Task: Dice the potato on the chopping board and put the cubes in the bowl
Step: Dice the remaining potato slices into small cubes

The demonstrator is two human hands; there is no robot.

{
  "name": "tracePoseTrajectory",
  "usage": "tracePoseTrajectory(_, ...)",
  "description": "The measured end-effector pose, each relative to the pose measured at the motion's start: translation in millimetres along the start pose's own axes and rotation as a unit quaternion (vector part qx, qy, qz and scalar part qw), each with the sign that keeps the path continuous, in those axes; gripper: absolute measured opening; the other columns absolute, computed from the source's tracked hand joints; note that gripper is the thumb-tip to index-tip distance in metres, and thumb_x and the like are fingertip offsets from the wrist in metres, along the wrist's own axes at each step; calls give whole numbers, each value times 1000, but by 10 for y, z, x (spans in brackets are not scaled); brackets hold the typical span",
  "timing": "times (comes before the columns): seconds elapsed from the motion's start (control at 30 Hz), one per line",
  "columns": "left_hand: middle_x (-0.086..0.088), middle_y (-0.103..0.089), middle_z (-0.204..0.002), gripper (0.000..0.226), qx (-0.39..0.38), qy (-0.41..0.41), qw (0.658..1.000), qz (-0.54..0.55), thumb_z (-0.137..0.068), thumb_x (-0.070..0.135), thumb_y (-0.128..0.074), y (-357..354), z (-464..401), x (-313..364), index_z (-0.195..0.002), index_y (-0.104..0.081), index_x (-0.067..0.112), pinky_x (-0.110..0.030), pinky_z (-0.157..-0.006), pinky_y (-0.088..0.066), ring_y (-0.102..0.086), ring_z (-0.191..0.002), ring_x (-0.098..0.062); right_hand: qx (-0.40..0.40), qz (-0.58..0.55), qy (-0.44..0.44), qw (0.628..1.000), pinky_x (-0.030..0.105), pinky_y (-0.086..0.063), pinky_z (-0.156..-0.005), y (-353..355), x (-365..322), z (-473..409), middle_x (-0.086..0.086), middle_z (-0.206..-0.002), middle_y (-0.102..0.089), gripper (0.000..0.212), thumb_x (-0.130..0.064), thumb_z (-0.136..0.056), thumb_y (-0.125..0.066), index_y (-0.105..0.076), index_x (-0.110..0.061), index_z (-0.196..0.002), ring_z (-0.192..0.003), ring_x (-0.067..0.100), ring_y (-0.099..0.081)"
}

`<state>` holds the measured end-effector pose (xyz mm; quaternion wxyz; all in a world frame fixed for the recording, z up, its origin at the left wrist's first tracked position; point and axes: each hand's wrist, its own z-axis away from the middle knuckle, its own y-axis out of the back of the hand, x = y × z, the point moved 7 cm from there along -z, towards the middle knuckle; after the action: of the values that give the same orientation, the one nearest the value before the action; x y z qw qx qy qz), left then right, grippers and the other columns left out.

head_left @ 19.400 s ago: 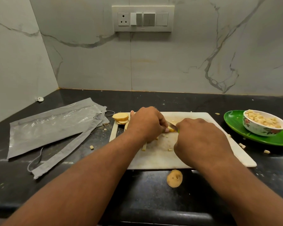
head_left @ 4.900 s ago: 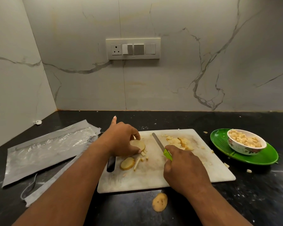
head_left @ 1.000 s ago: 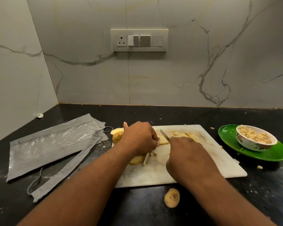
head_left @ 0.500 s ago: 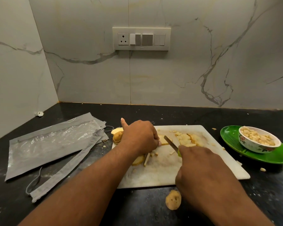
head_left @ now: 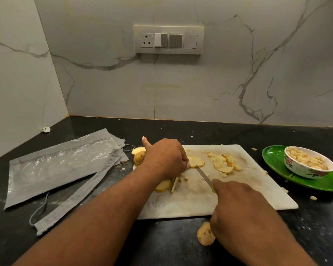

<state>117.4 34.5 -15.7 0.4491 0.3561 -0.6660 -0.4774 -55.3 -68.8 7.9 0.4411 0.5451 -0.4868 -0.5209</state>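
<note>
A grey bag (head_left: 60, 166) lay on the desk (head_left: 161, 244). The left hand (head_left: 164, 157) curled its fingers on a potato slice (head_left: 196, 161) on the board (head_left: 238, 196); the right hand (head_left: 236, 200) gripped the knife (head_left: 204, 174). Cut pieces (head_left: 224, 164) lay beyond; the bowl (head_left: 306, 166) sat on a green plate (head_left: 327, 182).

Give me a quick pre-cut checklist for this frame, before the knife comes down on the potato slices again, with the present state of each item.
1. Right hand grips the knife: ok.
2. Left hand holds the potato slices down: ok.
3. Left fingertips away from the blade: cannot tell, the blade tip sits right beside them.
4. Slices lie fully on the chopping board: ok.
5. Bowl within reach, upright on the green plate: ok, already part filled with cubes.
6. All potato on the board: not ok, one end piece lies on the counter in front of the board.
</note>
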Motion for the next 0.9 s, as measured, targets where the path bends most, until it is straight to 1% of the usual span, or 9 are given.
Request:
tracePoseTrajectory(0.07,19,-73,-105,18,4,0,1000,2,-94,51,-69,10,12,1,-101,-80,38,-79,-116,4,-60,-115,-11,1,9,-1,1000,29,-39,-102,98,0,41,-5,-142,-45,60,-35,-93,-56,-33,-28,-148,-125,16,-46)
tracePoseTrajectory(0.17,18,-73,-108,19,18,4,1000,1,-92,53,-71,44,37,7,-99,-80,38,-77,-117,3,-59,-117,-11,53,1,-20,998,27,-42,-95,192,-15,-62,-4,-138,-48,53,-25,-94,-51,-38,-28,-145,-119,15,-50)
tracePoseTrajectory(0.23,18,-73,-109,21,14,6,1000,-5,-92,55,-71,51,61,7,-100,-80,38,-76,-118,3,-59,-118,-11,73,-1,-37,997,25,-44,-90,137,-36,-240,-2,-137,-51,52,-23,-93,-53,-41,-27,-144,-116,16,-53)
tracePoseTrajectory(0.43,17,-74,-109,23,13,6,1000,4,-93,55,-69,44,87,1,-101,-80,36,-77,-116,3,-60,-116,-11,54,-8,-31,998,24,-41,-84,-111,-102,-357,-1,-131,-52,49,-21,-93,-51,-43,-25,-141,-108,16,-53)
tracePoseTrajectory(0.5,17,-74,-105,22,12,5,1000,9,-93,54,-69,33,74,6,-100,-80,36,-77,-117,2,-61,-114,-11,37,-2,-13,999,26,-41,-88,-117,-91,-202,-1,-132,-49,53,-22,-92,-52,-39,-24,-143,-110,18,-52)
tracePoseTrajectory(0.63,19,-73,-101,19,7,0,1000,14,-93,53,-70,27,34,-12,-98,-80,38,-78,-116,3,-60,-113,-10,3,7,-6,1000,30,-41,-100,-12,-52,-6,-2,-142,-45,71,-33,-87,-66,-33,-25,-149,-124,18,-48)
tracePoseTrajectory(0.73,19,-73,-106,16,3,-4,1000,13,-94,48,-70,34,44,-5,-100,-80,38,-79,-115,3,-60,-116,-12,49,0,-21,999,26,-42,-93,94,-65,-98,-4,-137,-49,56,-27,-92,-57,-39,-27,-145,-117,15,-50)
tracePoseTrajectory(0.8,17,-73,-114,15,5,2,1000,12,-95,46,-70,41,65,-13,-102,-80,38,-78,-116,4,-58,-121,-13,74,-3,-39,996,24,-42,-87,65,-87,-258,-2,-135,-52,53,-24,-92,-57,-42,-27,-143,-114,15,-53)
tracePoseTrajectory(0.9,17,-73,-115,14,16,12,1000,23,-95,45,-69,55,93,-37,-100,-80,38,-76,-118,3,-58,-122,-13,63,-3,-51,997,24,-45,-83,-59,-157,-456,0,-130,-56,47,-24,-93,-59,-48,-24,-139,-107,16,-56)
